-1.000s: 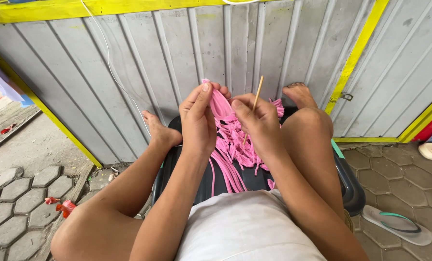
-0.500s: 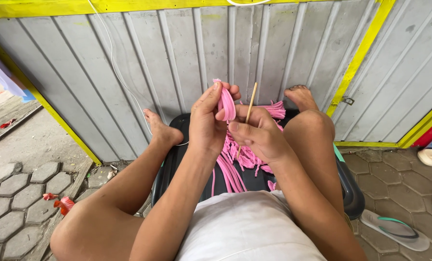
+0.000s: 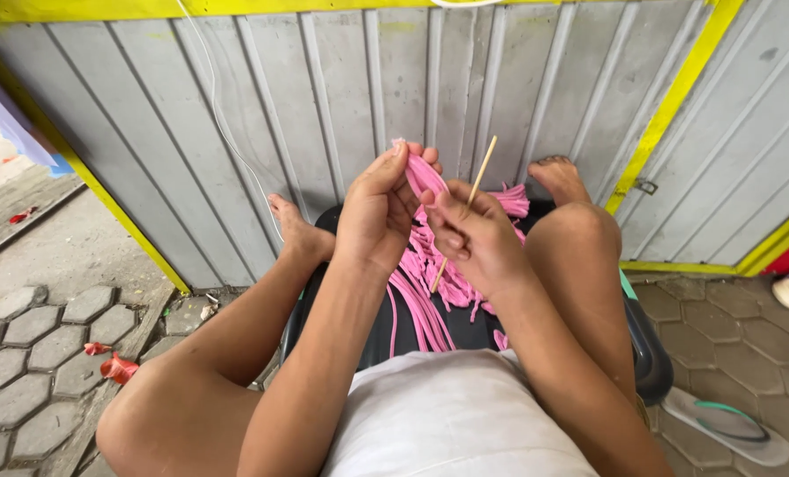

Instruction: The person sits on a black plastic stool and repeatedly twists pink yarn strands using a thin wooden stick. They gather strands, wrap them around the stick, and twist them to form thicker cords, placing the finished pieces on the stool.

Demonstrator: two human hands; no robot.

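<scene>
Looking down from the head camera, no package or label is seen — only a yellow band (image 3: 668, 106) slanting across the ribbed grey metal wall (image 3: 341, 97). Soft, flat pink strips (image 3: 430, 283) are heaped on a black seat (image 3: 412, 331) between the bare legs. One pink strip (image 3: 421, 172) is pinched in the curled fingers of the left hand (image 3: 377, 212), raised above the heap. A thin wooden stick (image 3: 474, 194) is gripped in the closed right hand (image 3: 474, 243), tilted upward — its lower end is seen below the fingers. Hexagonal paving stones (image 3: 23, 353) lie at the left; a flip-flop (image 3: 730, 428) rests on the ground at the right.
</scene>
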